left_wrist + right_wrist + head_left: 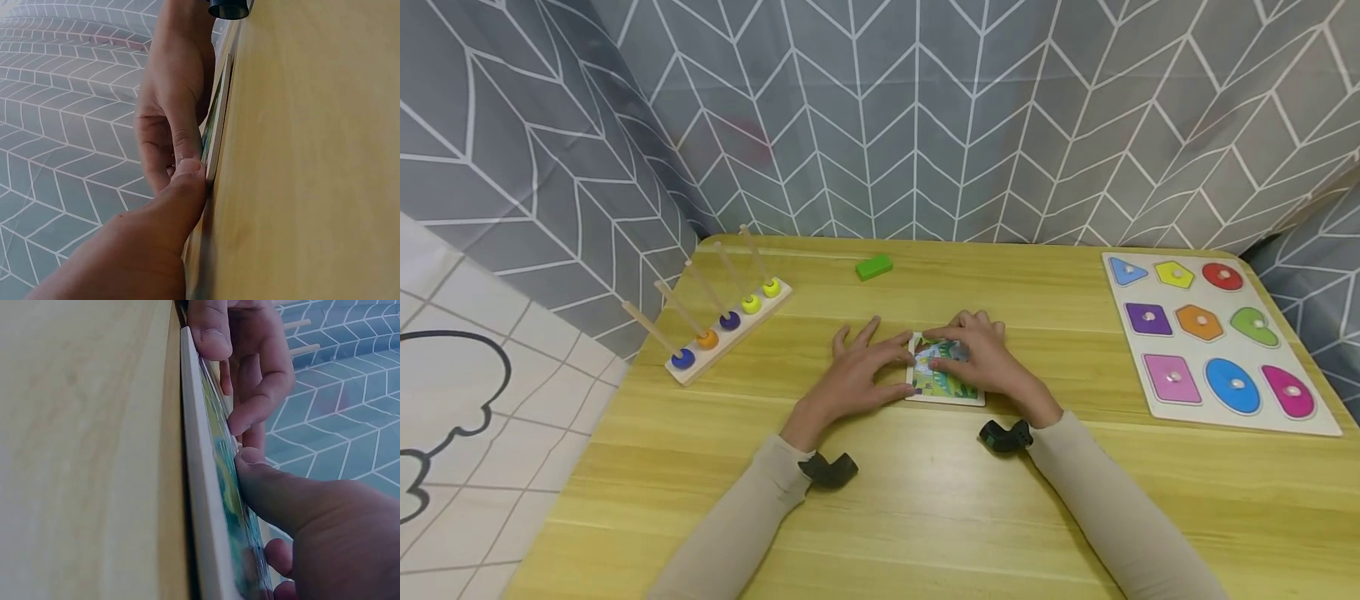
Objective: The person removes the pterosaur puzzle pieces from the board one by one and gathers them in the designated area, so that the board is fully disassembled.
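A small jigsaw puzzle (946,390) with a green and blue animal picture lies flat on the wooden table in a thin pale tray (199,431). At its left side is my left hand (853,379), thumb on the lower edge area and a bent finger touching higher up, other fingers spread. My right hand (981,358) reaches over from the right. Its thumb (265,487) presses on the picture, and the index finger lies along the top part. In the left wrist view my right hand (178,94) meets the left thumb (181,187) at the tray's edge. The fingers hide part of the picture.
A green block (874,267) lies behind the puzzle. To the left stands a wooden peg rack (700,365) with coloured beads and tall pegs. A white shape board (1161,342) with knobbed pieces lies at the right. A patterned curtain (917,125) hangs behind the table.
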Demonstrator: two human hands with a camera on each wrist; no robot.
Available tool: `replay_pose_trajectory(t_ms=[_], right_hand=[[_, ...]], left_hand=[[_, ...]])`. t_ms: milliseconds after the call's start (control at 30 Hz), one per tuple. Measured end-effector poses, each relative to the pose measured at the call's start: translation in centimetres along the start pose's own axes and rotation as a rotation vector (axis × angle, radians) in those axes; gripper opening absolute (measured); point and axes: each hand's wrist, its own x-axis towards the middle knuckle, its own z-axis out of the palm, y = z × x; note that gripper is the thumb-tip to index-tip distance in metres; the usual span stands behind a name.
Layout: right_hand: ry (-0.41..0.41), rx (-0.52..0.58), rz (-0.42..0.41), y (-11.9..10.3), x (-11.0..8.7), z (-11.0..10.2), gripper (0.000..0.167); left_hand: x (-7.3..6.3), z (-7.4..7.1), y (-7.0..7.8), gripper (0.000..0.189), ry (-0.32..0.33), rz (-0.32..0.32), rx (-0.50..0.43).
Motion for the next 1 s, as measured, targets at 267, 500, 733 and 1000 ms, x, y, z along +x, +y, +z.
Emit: replay_pose_trajectory(t_ms=[267,500,733,1000], right_hand=[[0.008,0.048,0.013,0.3,0.0,0.1,0.042],[0.070,0.147,-0.015,0.1,0.1,0.3,0.025],[0.104,0.296,-0.023,0.0,0.2,0.4,0.008],[0.130,0.462,0.099,1.2,0.0,-1.4,0.012]], left_hand=[[0.2,0.0,0.1,0.037,-0.014,0.018,0.019],[0.1,0.2,0.0,0.038,-0.014,0.016,0.022],[0.0,0.1,0.1,0.038,-0.005,0.019,0.008],[0.0,0.2,0.2,0.036,0.013,0.017,-0.004]])
